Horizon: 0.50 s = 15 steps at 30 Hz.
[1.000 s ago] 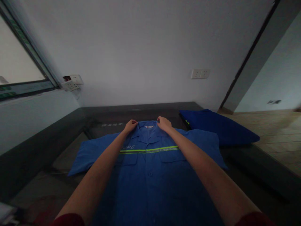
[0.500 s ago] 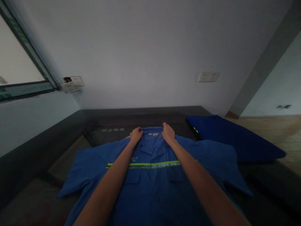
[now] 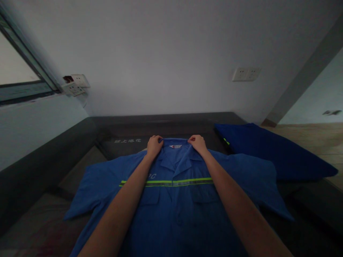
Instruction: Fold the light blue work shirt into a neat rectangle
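- In my head view, a blue work shirt lies front up in the middle of a dark surface, collar away from me, its 2 sleeves fanned out to either side.
- My left hand is at the left end of the collar, fingers pinching the fabric.
- My right hand grips the collar's right end, thumb and fingers closed on the cloth.
- Between my hands, inside the neck, sits a small white label.
- A yellow-green and grey stripe crosses the chest, partly hidden by my forearms.
- Right of the shirt, near its sleeve, lies a darker blue cloth item.
- Behind everything stands a pale wall, with white sockets at right.
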Each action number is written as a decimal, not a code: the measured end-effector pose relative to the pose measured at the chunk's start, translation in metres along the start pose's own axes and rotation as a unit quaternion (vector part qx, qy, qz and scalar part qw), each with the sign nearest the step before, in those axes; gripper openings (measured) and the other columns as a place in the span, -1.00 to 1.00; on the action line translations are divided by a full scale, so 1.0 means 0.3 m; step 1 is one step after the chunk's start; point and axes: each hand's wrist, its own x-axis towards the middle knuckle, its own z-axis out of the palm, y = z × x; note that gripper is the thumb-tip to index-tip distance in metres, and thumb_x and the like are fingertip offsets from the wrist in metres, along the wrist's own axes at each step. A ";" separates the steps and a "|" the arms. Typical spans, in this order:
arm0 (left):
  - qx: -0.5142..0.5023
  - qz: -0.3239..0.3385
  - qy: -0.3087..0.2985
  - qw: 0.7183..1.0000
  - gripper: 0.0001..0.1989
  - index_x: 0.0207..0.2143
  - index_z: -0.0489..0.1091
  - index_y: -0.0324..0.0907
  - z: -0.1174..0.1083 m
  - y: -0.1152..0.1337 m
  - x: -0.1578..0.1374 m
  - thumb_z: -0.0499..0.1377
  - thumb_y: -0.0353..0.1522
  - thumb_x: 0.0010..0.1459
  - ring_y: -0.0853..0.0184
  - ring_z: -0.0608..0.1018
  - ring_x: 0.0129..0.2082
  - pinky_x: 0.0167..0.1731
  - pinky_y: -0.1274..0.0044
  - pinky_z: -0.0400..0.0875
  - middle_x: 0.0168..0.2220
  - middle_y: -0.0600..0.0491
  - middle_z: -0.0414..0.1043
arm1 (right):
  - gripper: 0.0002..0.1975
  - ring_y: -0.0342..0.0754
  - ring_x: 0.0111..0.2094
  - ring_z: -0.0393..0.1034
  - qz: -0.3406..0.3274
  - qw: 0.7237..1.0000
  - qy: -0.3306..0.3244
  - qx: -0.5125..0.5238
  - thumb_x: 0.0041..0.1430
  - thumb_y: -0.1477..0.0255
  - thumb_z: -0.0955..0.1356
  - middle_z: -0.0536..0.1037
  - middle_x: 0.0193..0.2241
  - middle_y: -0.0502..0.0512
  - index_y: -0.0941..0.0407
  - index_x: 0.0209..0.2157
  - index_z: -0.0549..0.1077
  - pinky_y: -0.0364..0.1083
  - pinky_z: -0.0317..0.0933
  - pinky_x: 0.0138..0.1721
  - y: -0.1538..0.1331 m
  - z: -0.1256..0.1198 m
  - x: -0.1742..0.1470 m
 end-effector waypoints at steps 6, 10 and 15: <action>0.001 0.005 -0.003 1.000 -0.81 -0.27 0.49 -0.13 -0.038 -0.001 -0.002 0.16 -0.26 0.13 0.25 0.50 -0.21 -0.22 0.52 0.32 -0.27 0.01 0.53 | -0.82 -0.01 -0.15 0.47 -0.011 0.999 -0.015 -0.028 0.16 0.38 0.33 0.59 -0.23 0.14 0.07 -0.24 0.56 -0.12 0.25 -0.15 -0.018 -0.022 -0.015; 0.018 0.014 -0.014 1.000 -0.74 -0.27 0.50 -0.12 -0.054 0.013 -0.013 0.08 -0.20 0.21 0.23 0.51 -0.19 -0.22 0.51 0.30 -0.24 -0.01 0.54 | -0.79 0.03 -0.14 0.46 -0.014 0.998 -0.022 -0.054 0.22 0.39 0.28 0.58 -0.22 0.21 0.11 -0.22 0.55 -0.07 0.24 -0.13 -0.038 -0.027 -0.030; 0.025 0.008 -0.066 0.997 -0.72 -0.28 0.52 -0.12 -0.061 0.013 -0.004 0.08 -0.18 0.20 0.22 0.53 -0.23 -0.27 0.52 0.32 -0.26 -0.03 0.55 | -0.81 0.05 -0.11 0.43 -0.033 0.997 -0.011 -0.076 0.21 0.36 0.30 0.54 -0.15 0.19 0.09 -0.21 0.52 -0.05 0.24 -0.13 -0.059 -0.028 -0.047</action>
